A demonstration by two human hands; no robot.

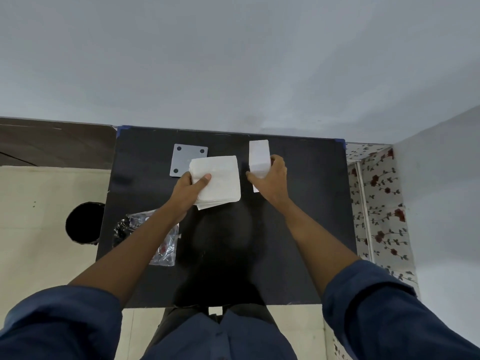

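A stack of white paper napkins (220, 180) is held above the black table (298, 229). My left hand (191, 187) grips its left edge, thumb on top. My right hand (271, 178) grips a smaller white block or folded stack (258, 158) from its right side, fingers curled round it; its lower part is hidden by the hand. The two white stacks are a short gap apart.
A grey square plate with dark corner dots (185, 158) lies behind the napkins, partly covered. A clear plastic bag of small dark and red items (166, 245) lies under my left forearm. A black round bin (84, 222) stands on the floor to the left. Walls lie behind and to the right.
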